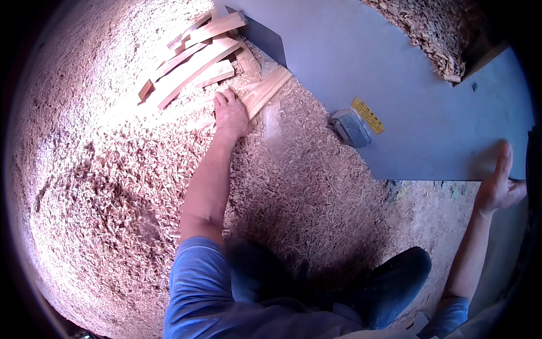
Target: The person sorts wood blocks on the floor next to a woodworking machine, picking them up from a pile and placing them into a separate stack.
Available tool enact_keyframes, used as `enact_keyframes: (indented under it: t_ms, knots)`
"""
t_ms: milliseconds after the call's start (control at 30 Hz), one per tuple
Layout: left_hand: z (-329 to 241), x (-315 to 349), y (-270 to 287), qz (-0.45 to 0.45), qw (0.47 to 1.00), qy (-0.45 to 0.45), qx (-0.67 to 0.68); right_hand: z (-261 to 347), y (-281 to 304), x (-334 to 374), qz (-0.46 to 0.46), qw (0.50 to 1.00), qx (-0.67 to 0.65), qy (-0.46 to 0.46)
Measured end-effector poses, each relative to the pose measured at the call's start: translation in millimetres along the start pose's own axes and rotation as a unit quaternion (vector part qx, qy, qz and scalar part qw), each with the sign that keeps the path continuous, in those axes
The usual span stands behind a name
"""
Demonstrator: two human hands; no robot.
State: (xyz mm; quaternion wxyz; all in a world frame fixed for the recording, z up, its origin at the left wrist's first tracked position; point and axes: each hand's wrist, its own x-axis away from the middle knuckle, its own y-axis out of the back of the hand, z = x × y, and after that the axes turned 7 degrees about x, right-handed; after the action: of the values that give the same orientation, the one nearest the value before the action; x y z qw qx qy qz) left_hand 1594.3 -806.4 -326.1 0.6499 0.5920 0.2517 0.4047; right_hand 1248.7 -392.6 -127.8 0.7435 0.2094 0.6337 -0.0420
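Here, left hand [231, 116] beside pale wooden strip [270, 90], fingers [228, 96] slightly bent.

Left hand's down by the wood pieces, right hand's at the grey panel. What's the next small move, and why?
I'd probably close the left hand on the slanting wooden piece: its near end lies at the thumb side, while the right hand is at the edge of the grey panel. Whether the grip is closed, I can't tell.

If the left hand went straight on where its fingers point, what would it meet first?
Likely the short, pale, rectangular wooden block just ahead of the left hand, beside the longer pale wooden strips; depth is unclear, so the hand might pass above it.
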Motion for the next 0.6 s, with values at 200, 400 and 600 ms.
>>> enact_keyframes:
  t_ms: [200, 400, 600]
  knots:
    - [-14.6, 95.8, -13.4, 0.051, 0.988, -0.007, 0.148, -34.7, -19.5, -5.1, -0.128, 0.979, -0.003, 0.156]
    - [-34.3, 190.7, 44.7, 0.148, 0.932, -0.266, 0.196, 72.3, 13.9, 16.0, 0.067, 0.993, -0.098, -0.006]
    - [-134.3, 222.9, 99.5, 0.197, 0.869, -0.396, 0.222, 131.0, 73.1, 127.4, 0.623, 0.734, -0.215, 0.165]
